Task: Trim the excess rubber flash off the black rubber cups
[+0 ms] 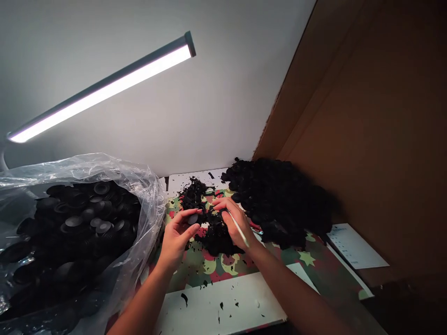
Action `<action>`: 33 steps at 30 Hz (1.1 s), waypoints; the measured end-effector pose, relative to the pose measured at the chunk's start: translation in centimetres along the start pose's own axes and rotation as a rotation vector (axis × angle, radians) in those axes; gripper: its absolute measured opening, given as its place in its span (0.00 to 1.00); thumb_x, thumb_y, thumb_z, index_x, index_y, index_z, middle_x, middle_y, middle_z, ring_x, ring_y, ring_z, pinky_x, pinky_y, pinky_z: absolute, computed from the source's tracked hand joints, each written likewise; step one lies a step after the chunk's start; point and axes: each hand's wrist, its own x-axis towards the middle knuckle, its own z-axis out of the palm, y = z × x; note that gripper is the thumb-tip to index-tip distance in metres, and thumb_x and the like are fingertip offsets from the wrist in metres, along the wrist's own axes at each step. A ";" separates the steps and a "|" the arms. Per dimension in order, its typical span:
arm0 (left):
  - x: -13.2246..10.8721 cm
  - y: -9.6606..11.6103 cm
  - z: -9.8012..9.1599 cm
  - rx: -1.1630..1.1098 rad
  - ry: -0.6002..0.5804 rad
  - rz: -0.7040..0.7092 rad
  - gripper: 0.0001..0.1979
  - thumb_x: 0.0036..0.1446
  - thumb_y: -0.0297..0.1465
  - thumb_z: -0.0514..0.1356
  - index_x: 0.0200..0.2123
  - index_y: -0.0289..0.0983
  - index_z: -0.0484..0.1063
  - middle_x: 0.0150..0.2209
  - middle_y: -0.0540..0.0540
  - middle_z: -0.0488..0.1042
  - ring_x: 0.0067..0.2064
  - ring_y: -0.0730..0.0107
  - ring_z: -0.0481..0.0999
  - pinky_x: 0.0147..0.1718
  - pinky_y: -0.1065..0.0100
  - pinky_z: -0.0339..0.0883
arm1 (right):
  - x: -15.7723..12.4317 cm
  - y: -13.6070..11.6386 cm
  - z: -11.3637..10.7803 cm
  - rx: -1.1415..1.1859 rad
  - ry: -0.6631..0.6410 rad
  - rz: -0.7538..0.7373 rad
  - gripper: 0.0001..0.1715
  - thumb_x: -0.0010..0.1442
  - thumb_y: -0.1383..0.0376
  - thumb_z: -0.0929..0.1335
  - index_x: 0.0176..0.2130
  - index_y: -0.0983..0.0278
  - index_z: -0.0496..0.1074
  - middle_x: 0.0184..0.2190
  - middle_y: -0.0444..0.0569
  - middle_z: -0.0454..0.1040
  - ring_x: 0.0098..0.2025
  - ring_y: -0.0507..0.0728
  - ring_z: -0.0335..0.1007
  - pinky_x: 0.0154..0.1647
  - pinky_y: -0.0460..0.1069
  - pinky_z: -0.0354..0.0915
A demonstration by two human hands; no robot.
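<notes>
Between the thumb and fingers of my left hand (176,237) is a small round black rubber-like piece (193,218). My right hand (236,225) is closed around a thin pale stick-like tool (239,229), whose back end points towards my wrist. The tool's working tip is hidden, so its exact kind cannot be told. Both hands hover close together over black trimmings (218,239) on a patterned mat (206,274). More shredded black scraps (193,193) lie just behind the hands.
At the left stands a clear plastic bag (153,195) full of black round parts (104,226). A large heap of black pieces (279,200) rises at the right, against a cardboard wall (366,139). A lit lamp (104,93) hangs above; a white board (216,307) lies in front.
</notes>
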 end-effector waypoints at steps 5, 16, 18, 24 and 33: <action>0.2 -0.5 -0.5 0.181 -0.013 0.065 0.22 0.55 0.38 0.67 0.53 0.40 0.78 0.56 0.41 0.77 0.57 0.53 0.75 0.57 0.59 0.66 | -0.7 -1.2 1.1 0.070 -0.150 0.034 0.14 0.69 0.63 0.58 0.48 0.60 0.70 0.40 0.50 0.75 0.42 0.57 0.73 0.45 0.51 0.68; 0.2 -0.3 -0.3 0.247 -0.024 0.209 0.11 0.50 0.35 0.70 0.38 0.40 0.82 0.38 0.44 0.79 0.40 0.61 0.78 0.38 0.65 0.74 | -1.0 -1.8 1.9 0.294 -0.164 0.173 0.07 0.63 0.59 0.68 0.36 0.61 0.71 0.27 0.43 0.75 0.26 0.53 0.71 0.27 0.46 0.65; 0.1 -0.1 -0.1 0.233 0.026 0.189 0.10 0.50 0.35 0.69 0.36 0.39 0.82 0.35 0.45 0.79 0.38 0.62 0.78 0.35 0.67 0.73 | -1.0 -1.7 2.1 0.328 -0.153 0.195 0.09 0.62 0.58 0.69 0.35 0.61 0.71 0.27 0.42 0.74 0.26 0.53 0.69 0.27 0.46 0.64; 0.0 0.1 0.2 0.202 0.047 0.090 0.09 0.47 0.35 0.70 0.33 0.39 0.83 0.30 0.46 0.81 0.29 0.65 0.77 0.29 0.68 0.72 | -0.5 -2.1 1.9 0.248 -0.089 0.089 0.10 0.61 0.57 0.72 0.36 0.61 0.76 0.36 0.48 0.70 0.34 0.55 0.68 0.27 0.47 0.63; 0.0 -0.3 0.2 0.351 0.074 0.129 0.09 0.45 0.35 0.70 0.31 0.39 0.83 0.28 0.47 0.80 0.30 0.65 0.76 0.32 0.68 0.68 | 0.6 -2.7 3.0 0.032 -0.018 0.023 0.12 0.60 0.72 0.64 0.26 0.60 0.66 0.28 0.44 0.68 0.31 0.55 0.65 0.33 0.48 0.62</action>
